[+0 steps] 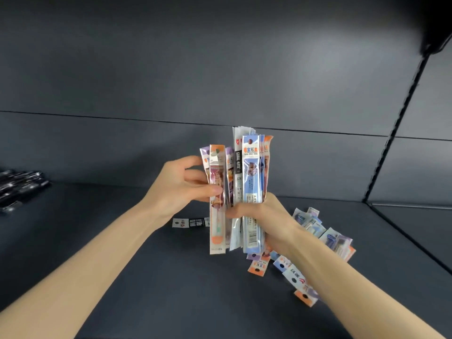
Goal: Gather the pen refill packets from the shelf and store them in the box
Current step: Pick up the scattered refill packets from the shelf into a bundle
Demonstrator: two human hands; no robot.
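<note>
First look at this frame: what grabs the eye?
The upright bundle of refill packets at centre, gripped low by the right hand while the left hand pinches its left edge. Next, the loose packets strewn on the dark shelf at lower right.

Orange, purple, blue and black-white refill packets (pixel 241 189), perhaps cartoon-printed, against a dark grey shelf (pixel 146 277).

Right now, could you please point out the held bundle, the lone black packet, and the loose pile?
held bundle (pixel 252 172): head view, blue front packet
lone black packet (pixel 194 222): head view, its middle
loose pile (pixel 335 238): head view, purple packet
</note>
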